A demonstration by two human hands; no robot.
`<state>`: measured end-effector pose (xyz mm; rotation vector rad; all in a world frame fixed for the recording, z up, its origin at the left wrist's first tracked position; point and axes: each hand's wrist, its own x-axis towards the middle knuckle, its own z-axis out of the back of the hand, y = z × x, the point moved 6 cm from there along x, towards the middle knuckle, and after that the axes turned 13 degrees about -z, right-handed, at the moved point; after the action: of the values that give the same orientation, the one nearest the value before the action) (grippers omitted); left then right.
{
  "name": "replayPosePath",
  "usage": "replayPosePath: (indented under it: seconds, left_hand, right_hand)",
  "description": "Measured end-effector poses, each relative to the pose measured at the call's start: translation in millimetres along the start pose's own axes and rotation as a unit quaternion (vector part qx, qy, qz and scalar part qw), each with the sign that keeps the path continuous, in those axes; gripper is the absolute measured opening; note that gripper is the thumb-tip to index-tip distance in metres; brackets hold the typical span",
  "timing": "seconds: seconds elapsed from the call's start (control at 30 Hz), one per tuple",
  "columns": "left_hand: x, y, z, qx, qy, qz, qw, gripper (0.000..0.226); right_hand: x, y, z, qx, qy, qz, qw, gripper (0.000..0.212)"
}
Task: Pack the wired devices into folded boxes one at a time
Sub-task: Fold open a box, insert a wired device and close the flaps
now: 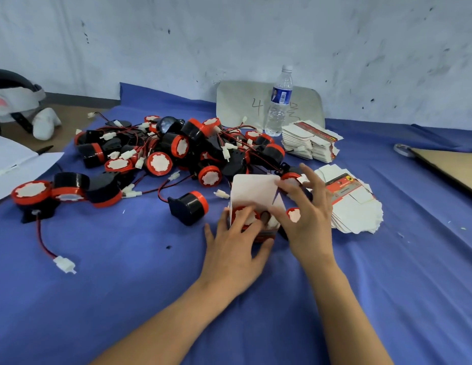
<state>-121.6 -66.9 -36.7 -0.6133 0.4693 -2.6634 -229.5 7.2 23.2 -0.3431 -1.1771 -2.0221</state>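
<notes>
We see the devices (161, 154) heaped on the counter (124, 285) at left, their wires too tangled to trace. Our left hand (235, 248) curls its grip round the box (256, 193), and its fingers half hide the device (242, 216) inside. Our right hand (306, 217), fingers spread and holding nothing, has its thumb at the box's open mouth and partly hides the flat boxes (356, 206).

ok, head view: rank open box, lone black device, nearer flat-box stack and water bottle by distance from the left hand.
1. open box: gripped by the left hand itself.
2. lone black device: on the cloth just left of the box.
3. nearer flat-box stack: off to the right.
4. water bottle: far back, by the wall.
</notes>
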Motion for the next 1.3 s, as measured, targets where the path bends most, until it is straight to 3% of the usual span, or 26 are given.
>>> replayPosePath:
  seconds: [0.13,0.27,0.4,0.47,0.57,0.67,0.93,1.17,1.3]
  left_hand:
    - [0,0,0,-0.005,-0.003,0.001,1.0,0.039]
    - [1,-6,8,-0.057,-0.049,-0.029,0.997,0.032]
    - [0,-3,5,-0.011,-0.013,-0.023,1.0,0.038]
    - [0,-2,3,0.014,0.005,-0.017,1.0,0.042]
    - [0,0,4,0.028,0.013,0.0,1.0,0.042]
    - [0,1,3,0.052,0.026,0.01,0.998,0.045]
    - [2,5,12,0.08,-0.008,0.017,0.997,0.037]
    - [3,4,18,-0.018,-0.09,-0.046,0.995,0.024]
    - [3,1,18,-0.107,-0.088,-0.071,0.988,0.024]
  right_hand:
    - [1,-10,-2,-0.055,-0.035,-0.094,0.993,0.059]
    - [-1,-5,-15,-0.09,-0.005,-0.109,0.99,0.061]
    - [-1,-12,-23,-0.111,0.036,-0.138,0.984,0.058]
    - [0,-13,-25,-0.068,0.08,-0.142,0.984,0.046]
    - [0,-7,-28,0.087,0.14,-0.146,0.975,0.023]
    - [6,-9,-20,0.131,0.135,-0.145,0.971,0.023]
    - [3,-2,-19,0.166,0.221,-0.147,0.95,0.029]
    - [2,-4,-23,0.186,0.261,-0.163,0.933,0.053]
    - [-1,-7,-27,0.152,0.294,-0.174,0.927,0.048]
